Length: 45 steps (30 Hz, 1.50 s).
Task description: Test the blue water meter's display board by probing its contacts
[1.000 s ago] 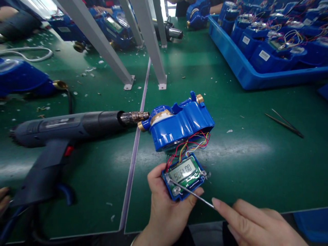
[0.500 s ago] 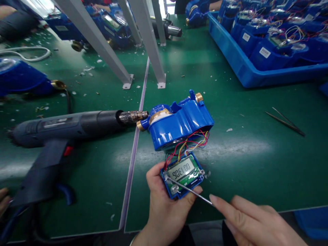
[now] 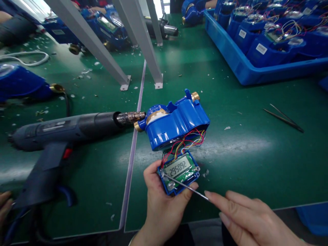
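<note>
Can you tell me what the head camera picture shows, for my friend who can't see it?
A person's left hand holds a small blue display module showing numbers, joined by coloured wires to a blue meter on a green table. The right hand pokes the module with a thin metal probe. A heat gun lies nearby.

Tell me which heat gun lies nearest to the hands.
The big dark heat gun at the left, its nozzle touching the blue meter. The other heat gun lies far back behind the metal legs.

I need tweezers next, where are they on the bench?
In the head view the tweezers lie on the green mat at far right, below the blue tray and right of the meter.
</note>
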Motion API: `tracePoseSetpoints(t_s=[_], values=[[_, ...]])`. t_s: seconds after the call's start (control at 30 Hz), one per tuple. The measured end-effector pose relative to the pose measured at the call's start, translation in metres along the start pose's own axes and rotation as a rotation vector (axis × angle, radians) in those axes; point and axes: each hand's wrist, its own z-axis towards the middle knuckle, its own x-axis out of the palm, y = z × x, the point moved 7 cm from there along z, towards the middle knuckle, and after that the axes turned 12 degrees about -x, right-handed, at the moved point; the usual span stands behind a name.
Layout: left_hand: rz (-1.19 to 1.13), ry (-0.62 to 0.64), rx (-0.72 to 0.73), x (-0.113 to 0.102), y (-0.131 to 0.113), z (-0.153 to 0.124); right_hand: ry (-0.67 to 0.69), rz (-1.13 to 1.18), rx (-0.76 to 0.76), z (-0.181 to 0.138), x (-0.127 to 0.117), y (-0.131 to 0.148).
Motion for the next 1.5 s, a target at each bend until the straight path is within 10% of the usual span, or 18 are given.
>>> tracePoseSetpoints(t_s=[0.33,0.7,1.1,1.5], values=[[0.049,-0.020,-0.041,-0.002,0.005,0.001,0.004,0.304,0.152,-0.004,0.005,-0.011],[-0.082,0.171,-0.146,0.005,0.008,0.003,-0.138,-0.200,0.134,0.015,-0.028,0.001],[-0.472,0.339,-0.435,0.014,0.010,-0.003,-0.164,-0.167,0.024,-0.020,-0.060,0.002],[-0.508,0.402,-0.487,0.017,0.008,-0.005,0.029,-0.326,-0.094,-0.002,-0.061,-0.001]])
